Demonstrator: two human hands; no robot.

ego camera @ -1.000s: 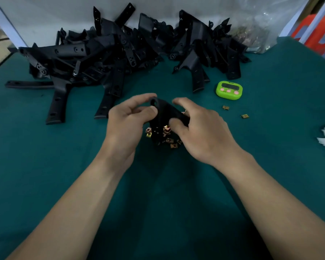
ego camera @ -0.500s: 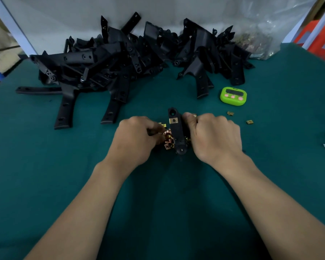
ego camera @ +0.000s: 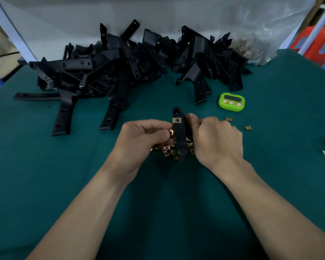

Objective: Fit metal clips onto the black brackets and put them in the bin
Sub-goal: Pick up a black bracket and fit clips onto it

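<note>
Head view: at the centre of the frame the right hand [ego camera: 216,139] curls its fingers round a black bracket [ego camera: 179,136], held lengthwise over a small pile of loose clips [ego camera: 168,152] on the green table [ego camera: 45,175]. A fitted clip [ego camera: 177,120] (brass-coloured) sits near the bracket's upper end. The left hand [ego camera: 144,137] pinches a second clip [ego camera: 170,131] at the bracket's left edge. A heap of brackets [ego camera: 120,72] fills the upper frame, and a timer [ego camera: 231,101] lies to the right of centre.

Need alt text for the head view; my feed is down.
The right-hand grip holds a black bracket with one metal clip fitted near its far end; the left-hand grip pinches a second clip at its side. Loose clips lie beneath on green cloth, a bracket pile and green timer behind.
</note>
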